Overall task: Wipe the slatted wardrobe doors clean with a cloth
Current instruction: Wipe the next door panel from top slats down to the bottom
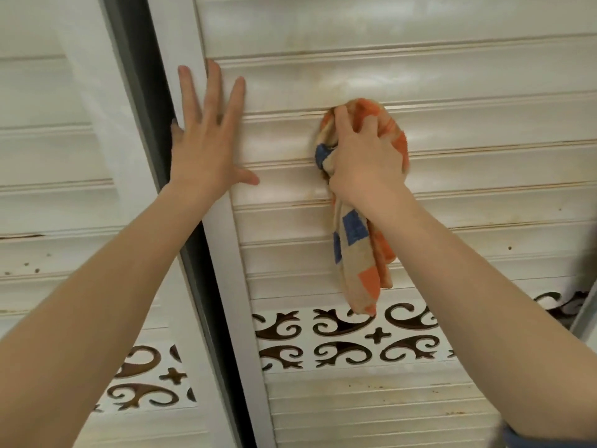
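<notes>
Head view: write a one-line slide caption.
Right hand presses checked cloth against slatted wardrobe door; left hand rests on its frame.

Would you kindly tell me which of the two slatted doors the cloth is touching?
The right-hand door: the right hand grips the cloth against it; the left-hand door is untouched.

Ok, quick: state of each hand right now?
Left hand: open, fingers straight, flat against the wardrobe door.
Right hand: closed, gripping the checked cloth.
</notes>
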